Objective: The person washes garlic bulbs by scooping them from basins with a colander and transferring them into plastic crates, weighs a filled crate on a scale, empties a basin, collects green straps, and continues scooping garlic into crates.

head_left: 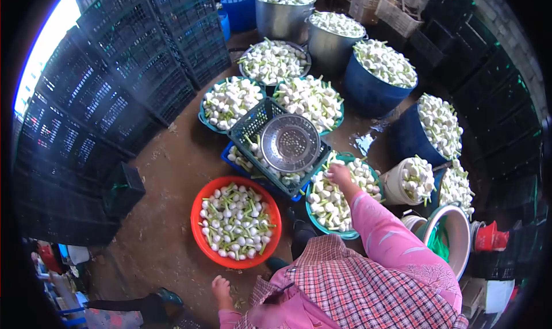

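Observation:
My right hand (339, 173) reaches into the far left part of a green basin (352, 235) heaped with white garlic bulbs (330, 203) on short green stems. Its fingers are bent down among the bulbs; what they grip is hidden. My left hand (221, 287) hangs low on the left, below an orange-red basin (198, 244), its fingers loosely curled with nothing in them. More garlic (238, 221) lies in that basin. Between the basins and farther away, a metal colander (290, 143) rests in a dark green crate (244, 134), stacked over a blue crate (229, 156) with garlic.
Garlic also fills metal pots (282, 18), blue tubs (374, 87) and a white bucket (394, 185). Dark crates (138, 53) form a tall wall on the left. A pale tub (457, 237) stands at the right. Another person's leg (152, 307) shows at lower left.

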### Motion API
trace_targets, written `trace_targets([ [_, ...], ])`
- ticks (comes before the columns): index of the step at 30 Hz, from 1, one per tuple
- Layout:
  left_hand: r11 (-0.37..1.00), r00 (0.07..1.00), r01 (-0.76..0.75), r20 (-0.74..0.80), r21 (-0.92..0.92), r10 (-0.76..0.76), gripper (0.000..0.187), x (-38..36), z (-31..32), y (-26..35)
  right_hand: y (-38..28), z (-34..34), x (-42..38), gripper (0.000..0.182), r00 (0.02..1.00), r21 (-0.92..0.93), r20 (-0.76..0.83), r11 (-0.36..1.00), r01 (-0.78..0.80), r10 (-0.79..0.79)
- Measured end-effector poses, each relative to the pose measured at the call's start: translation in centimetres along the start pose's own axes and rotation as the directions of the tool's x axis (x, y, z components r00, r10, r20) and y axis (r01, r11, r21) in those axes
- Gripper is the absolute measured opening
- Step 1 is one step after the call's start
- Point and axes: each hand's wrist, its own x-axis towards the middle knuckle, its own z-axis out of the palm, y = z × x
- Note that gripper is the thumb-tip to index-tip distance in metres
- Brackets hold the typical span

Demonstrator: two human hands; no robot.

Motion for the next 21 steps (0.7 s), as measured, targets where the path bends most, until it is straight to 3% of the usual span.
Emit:
trace_targets([
  [1,0.985,0.994,-0.097,-0.031,0.144,0.103,0.023,-1.0,3.7,0.0,0.8,-0.2,5.4,0.038,0.997,-0.07,0.067,0.996,0.046,-0.041],
  [2,0.991,0.993,-0.01,0.118,0.132,-0.006,0.024,-0.9,5.9,0.1,-0.4,1.4,6.1,0.047,0.988,-0.346,-0.042,0.93,0.125,-0.148],
  [3,0.875,0.991,-0.122,0.102,0.468,0.084,0.025,-2.7,9.5,0.6,-1.7,3.0,7.2,0.056,0.953,-0.601,-0.104,0.781,0.169,-0.286],
  [4,0.798,0.986,-0.161,0.124,0.58,0.11,0.026,-3.0,11.4,0.6,-2.4,4.5,9.1,0.07,0.986,-0.49,-0.025,0.862,0.13,-0.162],
  [5,0.699,0.981,-0.194,0.147,0.688,0.127,0.027,-2.8,12.9,1.3,-2.2,6.2,10.8,0.066,0.976,-0.471,-0.115,0.875,0.112,-0.187],
  [7,0.701,0.988,-0.155,0.092,0.696,0.127,0.028,-3.1,15.0,2.2,-0.9,7.3,14.8,0.055,0.99,-0.391,-0.103,0.919,0.052,-0.1],
  [8,0.707,0.991,-0.127,0.059,0.696,0.12,0.029,-3.1,15.6,2.1,0.0,7.4,16.6,0.041,0.992,-0.37,-0.096,0.928,0.042,-0.083],
  [9,0.708,0.985,-0.162,0.074,0.688,0.154,0.029,-0.3,13.7,-0.2,4.1,5.9,21.6,0.035,0.998,-0.235,0.044,0.971,0.052,-0.043],
  [10,0.713,0.981,-0.176,0.062,0.679,0.182,0.03,1.2,10.1,-2.9,2.2,6.3,20.3,0.029,0.991,-0.381,-0.122,0.919,-0.1,0.057],
  [11,0.768,0.992,-0.124,0.073,0.628,0.1,0.028,0.9,10.5,-2.6,5.3,4.3,24.1,0.026,0.992,-0.263,-0.029,0.956,-0.129,0.126],
  [12,0.825,0.991,-0.127,0.038,0.55,0.127,0.027,0.6,11.3,-3.0,3.7,4.9,22.6,0.021,0.96,-0.187,0.015,0.944,-0.272,0.28],
  [13,0.736,0.987,-0.116,-0.004,0.667,0.159,0.027,1.1,11.3,-3.8,2.1,5.3,21.2,0.021,0.916,-0.157,0.167,0.927,-0.34,0.364],
  [14,0.729,0.99,-0.054,-0.06,0.683,0.129,0.027,0.8,13.8,-2.8,1.9,4.9,22.0,0.02,0.911,-0.372,0.119,0.868,-0.327,0.394],
  [15,0.661,0.972,-0.126,-0.043,0.739,0.233,0.026,-0.1,16.5,-1.4,3.2,3.9,23.9,0.014,0.924,-0.501,0.114,0.824,-0.263,0.364],
  [17,0.777,0.995,-0.017,-0.066,0.629,0.076,0.026,1.0,15.4,-3.8,0.6,6.2,20.9,0.013,0.904,-0.365,0.06,0.853,-0.374,0.422],
  [19,0.805,0.994,0.028,-0.101,0.592,0.04,0.026,1.7,14.8,-5.2,-0.6,6.8,19.8,0.015,0.967,-0.427,0.056,0.881,-0.202,0.249],
  [20,0.826,0.993,0.043,-0.112,0.562,0.025,0.025,2.6,14.5,-5.8,-0.5,6.3,20.1,0.03,0.967,-0.421,0.069,0.886,-0.194,0.245],
  [21,0.832,0.992,0.053,-0.123,0.553,0.018,0.025,3.6,13.9,-6.1,-0.9,8.6,18.2,0.03,0.966,-0.435,0.072,0.879,-0.195,0.249],
])
